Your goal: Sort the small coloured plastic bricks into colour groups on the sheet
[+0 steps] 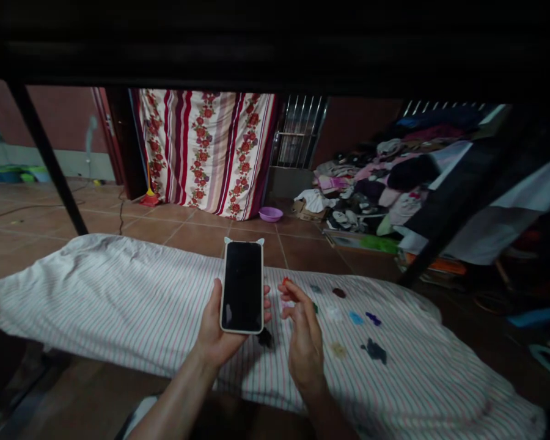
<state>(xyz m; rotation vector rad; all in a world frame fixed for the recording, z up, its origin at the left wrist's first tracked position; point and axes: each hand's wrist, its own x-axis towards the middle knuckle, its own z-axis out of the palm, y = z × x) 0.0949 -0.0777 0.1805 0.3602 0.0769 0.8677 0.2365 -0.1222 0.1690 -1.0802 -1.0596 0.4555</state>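
Observation:
My left hand [217, 330] is wrapped round a smartphone [242, 287] with a dark screen and a pale case with small ear shapes on top. The phone stands tilted up, its screen facing me. Just to its right, my right hand [305, 339] hovers with loosely bent fingers, apart from each other. A small red thing [286, 280] shows at its fingertips; whether they touch it I cannot tell. Beyond the right hand, several small coloured pieces lie on the striped cloth [151, 299], among them a light blue piece [355, 318], a purple piece [373, 318] and a dark grey piece [374, 351].
A floral striped curtain [206, 153] hangs in the doorway ahead. A purple basin [271, 214] and a red dustpan [150, 198] stand on the tiled floor. Clothes are heaped in a pile [376, 183] at the right. Dark posts [50, 159] frame the view.

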